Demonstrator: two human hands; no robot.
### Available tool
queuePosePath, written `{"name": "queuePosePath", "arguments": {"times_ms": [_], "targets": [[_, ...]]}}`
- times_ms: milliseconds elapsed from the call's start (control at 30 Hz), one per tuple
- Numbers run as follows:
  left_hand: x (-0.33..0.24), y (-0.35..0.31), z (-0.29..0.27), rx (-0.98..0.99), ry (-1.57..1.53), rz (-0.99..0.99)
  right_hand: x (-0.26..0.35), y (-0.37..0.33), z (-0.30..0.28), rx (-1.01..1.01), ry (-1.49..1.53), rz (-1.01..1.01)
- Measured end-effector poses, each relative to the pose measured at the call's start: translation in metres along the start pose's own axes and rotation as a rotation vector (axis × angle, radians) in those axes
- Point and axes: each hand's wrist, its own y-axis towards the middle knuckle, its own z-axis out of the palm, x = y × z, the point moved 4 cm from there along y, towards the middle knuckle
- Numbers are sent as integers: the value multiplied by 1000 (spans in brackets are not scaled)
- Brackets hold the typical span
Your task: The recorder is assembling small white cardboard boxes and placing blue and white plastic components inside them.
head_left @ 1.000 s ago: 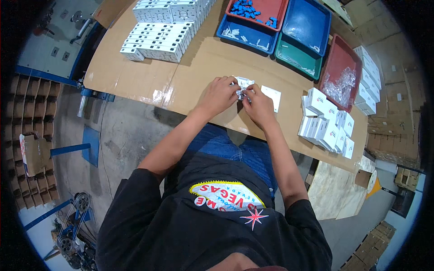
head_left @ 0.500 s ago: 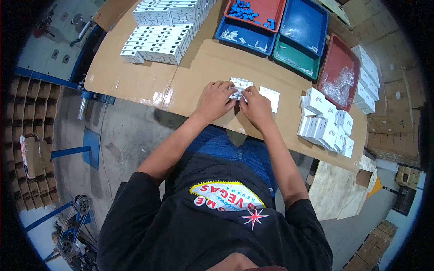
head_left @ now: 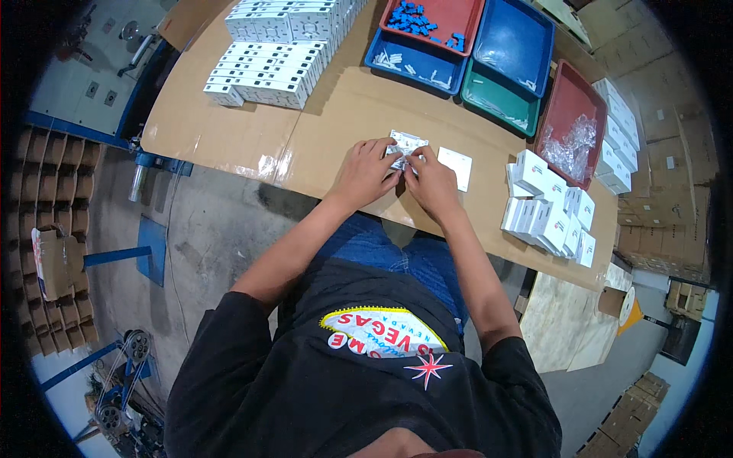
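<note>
A workshop floor of grey concrete surrounds a cardboard-covered table [head_left: 229, 130]. Across its far edge sit rows of small white boxes [head_left: 279, 53], then a red tray [head_left: 450, 11] with blue parts, two blue trays [head_left: 416, 65], a green tray [head_left: 496, 95] and another red tray [head_left: 569, 130] holding clear bags. More white boxes [head_left: 546, 206] cluster to the right. At the near edge, the left hand [head_left: 366, 172] and right hand [head_left: 431, 179] meet, fingers curled and pinching a small clear packet [head_left: 405, 145] between them just above the table. A flat white card [head_left: 456, 166] lies just beside the right hand.
</note>
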Motion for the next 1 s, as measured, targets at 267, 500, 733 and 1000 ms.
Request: {"name": "queuePosePath", "arguments": {"times_ms": [267,500,733,1000], "targets": [[3,-2,-1,-28,-19,3,0,1,1,-55,24,-1],[2,5,-6,-10,-11,19,-1,0,1,-21,31,5],[11,4,-13,-129,-183,-92,3,-1,-10,-70,87,24],[17,3,-7,-145,-170,-137,0,0,-4,-19,72,23]]}}
